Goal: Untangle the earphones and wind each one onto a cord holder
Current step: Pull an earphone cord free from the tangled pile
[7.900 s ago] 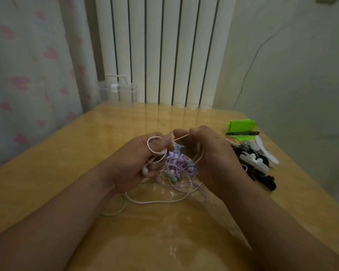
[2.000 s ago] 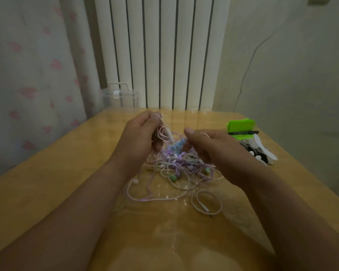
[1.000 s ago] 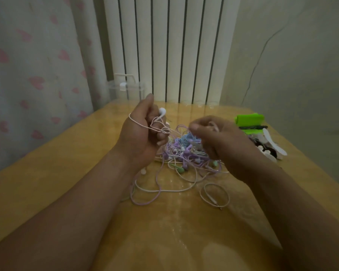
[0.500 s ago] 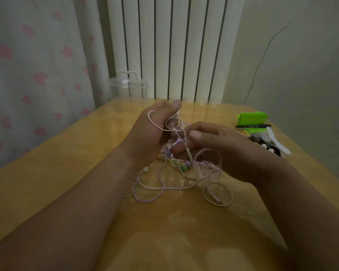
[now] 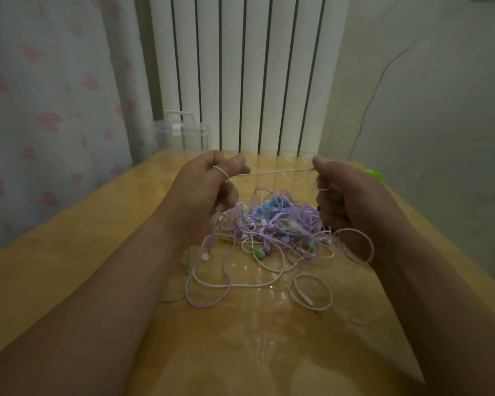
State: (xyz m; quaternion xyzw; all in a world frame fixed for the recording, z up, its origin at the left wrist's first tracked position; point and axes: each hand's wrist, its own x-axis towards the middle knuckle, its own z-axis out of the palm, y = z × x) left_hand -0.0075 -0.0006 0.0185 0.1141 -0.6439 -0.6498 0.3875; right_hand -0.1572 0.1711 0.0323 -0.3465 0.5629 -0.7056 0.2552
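Observation:
A tangle of earphones [image 5: 272, 221] in purple, blue, white and green lies on the wooden table [image 5: 69, 252] between my hands. A pale pink earphone cord [image 5: 269, 172] is stretched taut above the tangle. My left hand [image 5: 206, 192] is closed on one end, with the cord looped around a finger. My right hand [image 5: 346, 195] pinches the other end, and more of that cord hangs in a loop below its wrist. The cord holders are hidden behind my right hand.
A clear plastic box [image 5: 183, 135] stands at the table's back edge by the radiator [image 5: 240, 72]. A green object [image 5: 373, 174] peeks out behind my right hand. Loose cord loops [image 5: 310, 291] lie on the table near me. A curtain hangs at the left.
My hands have moved apart, left to the left and right to the right, and the pale pink cord is now pulled straight between them above the tangle.

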